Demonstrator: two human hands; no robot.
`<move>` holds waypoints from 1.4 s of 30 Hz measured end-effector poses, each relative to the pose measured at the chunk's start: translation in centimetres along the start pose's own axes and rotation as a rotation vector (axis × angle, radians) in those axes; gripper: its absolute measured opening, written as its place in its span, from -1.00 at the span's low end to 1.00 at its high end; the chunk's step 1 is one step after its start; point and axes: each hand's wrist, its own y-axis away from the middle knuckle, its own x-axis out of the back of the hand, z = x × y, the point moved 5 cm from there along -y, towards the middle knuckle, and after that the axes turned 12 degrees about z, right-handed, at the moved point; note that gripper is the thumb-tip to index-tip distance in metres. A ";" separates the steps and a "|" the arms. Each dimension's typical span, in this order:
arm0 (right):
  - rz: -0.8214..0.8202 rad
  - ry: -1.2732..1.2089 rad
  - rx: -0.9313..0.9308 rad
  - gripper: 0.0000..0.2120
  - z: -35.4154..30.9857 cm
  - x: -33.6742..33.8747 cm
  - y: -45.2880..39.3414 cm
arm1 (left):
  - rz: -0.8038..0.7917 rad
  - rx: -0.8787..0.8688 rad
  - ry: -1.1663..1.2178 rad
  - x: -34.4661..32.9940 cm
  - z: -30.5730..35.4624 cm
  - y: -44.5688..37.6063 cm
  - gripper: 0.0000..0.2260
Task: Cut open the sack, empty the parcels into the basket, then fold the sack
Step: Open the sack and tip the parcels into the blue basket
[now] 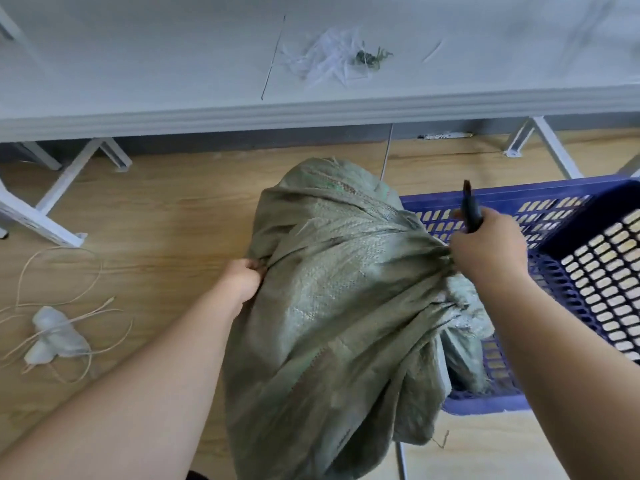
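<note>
While both hands grip it, green sack [339, 306] stands bunched on wood floor, btwn the forearms.
L hand [242, 277] pinches a fold on sack's left side; R hand [488, 249] clenched on gathered fabric at right, also w/ a dark tool [471, 211] in its fist; blue basket [588, 278] touching sack at right; string and pale scrap [52, 332] at left; white surface [311, 109] beyond, w/ plastic scraps [332, 60].

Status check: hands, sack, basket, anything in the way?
Left hand gripping sack side. Right hand bunching sack neck, also holding cutter. Sack leaning on blue basket. Nothing blocking.
</note>
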 end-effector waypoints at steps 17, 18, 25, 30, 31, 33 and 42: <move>-0.316 0.321 0.568 -0.88 -14.7 -7.7 4.3 | -0.094 -0.097 0.262 1.4 5.8 1.9 -0.79; -0.333 0.300 0.545 -0.86 -14.6 -7.5 4.2 | -0.091 -0.075 0.274 1.6 5.7 2.2 -0.81; -0.402 0.180 0.339 -0.87 -14.1 -2.8 4.0 | -0.048 0.045 0.272 5.2 7.8 7.0 -0.92; -0.471 0.219 0.165 -0.86 -13.9 3.5 3.6 | -0.057 -0.044 0.146 8.3 12.9 12.5 -0.93; -0.498 0.224 0.150 -0.84 -14.1 4.9 3.5 | -0.083 -0.074 0.102 8.8 14.3 14.0 -0.91; -0.555 0.143 0.116 -0.80 -14.6 7.8 3.6 | -0.131 -0.113 0.031 9.7 17.0 17.0 -0.89; -0.598 0.154 -0.175 -0.66 -19.2 17.4 4.5 | -0.363 -0.168 -0.103 11.5 25.2 26.7 -0.72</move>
